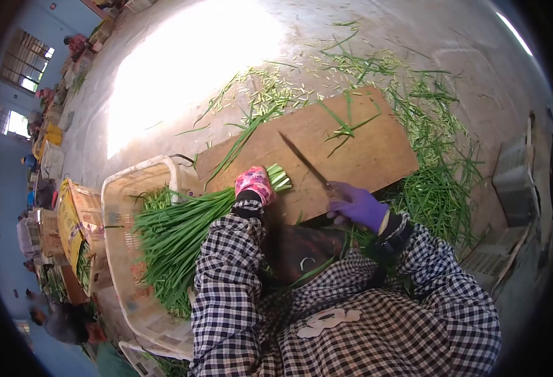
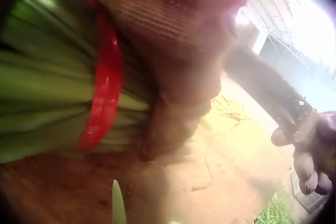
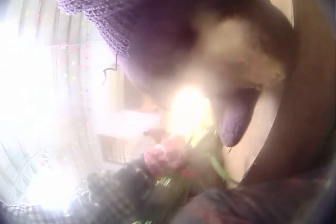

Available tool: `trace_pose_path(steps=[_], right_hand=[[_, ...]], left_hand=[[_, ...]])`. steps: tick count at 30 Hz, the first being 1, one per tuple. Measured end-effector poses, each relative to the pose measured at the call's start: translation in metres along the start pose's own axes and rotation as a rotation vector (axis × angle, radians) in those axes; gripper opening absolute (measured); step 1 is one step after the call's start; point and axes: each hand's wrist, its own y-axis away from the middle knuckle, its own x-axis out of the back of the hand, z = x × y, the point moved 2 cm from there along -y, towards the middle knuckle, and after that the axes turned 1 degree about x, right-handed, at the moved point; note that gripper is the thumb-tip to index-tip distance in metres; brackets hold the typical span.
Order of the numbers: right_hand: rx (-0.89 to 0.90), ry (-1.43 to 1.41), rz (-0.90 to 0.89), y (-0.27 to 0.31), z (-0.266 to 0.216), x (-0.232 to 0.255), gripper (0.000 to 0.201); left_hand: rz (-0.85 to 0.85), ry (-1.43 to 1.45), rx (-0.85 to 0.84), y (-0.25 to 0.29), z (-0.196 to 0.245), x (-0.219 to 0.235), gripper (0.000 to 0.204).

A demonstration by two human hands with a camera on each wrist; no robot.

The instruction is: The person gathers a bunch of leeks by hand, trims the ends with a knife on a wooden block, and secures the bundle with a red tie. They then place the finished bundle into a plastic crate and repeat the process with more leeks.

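Note:
My left hand (image 1: pixel 254 182), in a pink patterned glove, grips a thick bunch of garlic chives (image 1: pixel 182 239) just behind its pale cut ends. Red tape (image 2: pixel 109 82) binds the bunch, as the left wrist view shows. Its long green leaves trail back over a pale plastic crate (image 1: pixel 118 267). In a purple glove, my right hand (image 1: pixel 361 208) holds a knife (image 1: pixel 303 160) by the handle, its long dark blade pointing forward over the wooden board (image 1: pixel 374 147). The blade stands apart from the bunch, to the right of the cut ends.
Loose leaves (image 1: pixel 345 125) lie on the board's far part. Trimmings (image 1: pixel 433 201) are heaped on the floor beyond and right of it. Grey crates (image 1: pixel 515 179) stand at far right. More crates (image 1: pixel 78 232) and several people line the left wall.

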Motion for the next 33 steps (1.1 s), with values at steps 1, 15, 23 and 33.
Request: trace_pose_path(steps=[1, 15, 23, 33], right_hand=[[-0.001, 0.001, 0.002, -0.002, 0.004, -0.009, 0.05], [-0.164, 0.211, -0.099, 0.003, 0.005, -0.045, 0.024], [-0.184, 0.283, -0.061, -0.053, 0.0, -0.066, 0.026], [-0.166, 0.457, -0.034, -0.071, 0.01, -0.071, 0.026]], left_hand=[[0.016, 0.009, 0.01, 0.001, 0.001, 0.0, 0.045], [0.081, 0.044, 0.005, 0.004, 0.001, -0.009, 0.043], [0.122, 0.089, 0.022, 0.007, 0.0, -0.012, 0.044], [0.126, 0.084, 0.011, 0.012, 0.0, -0.014, 0.048]])
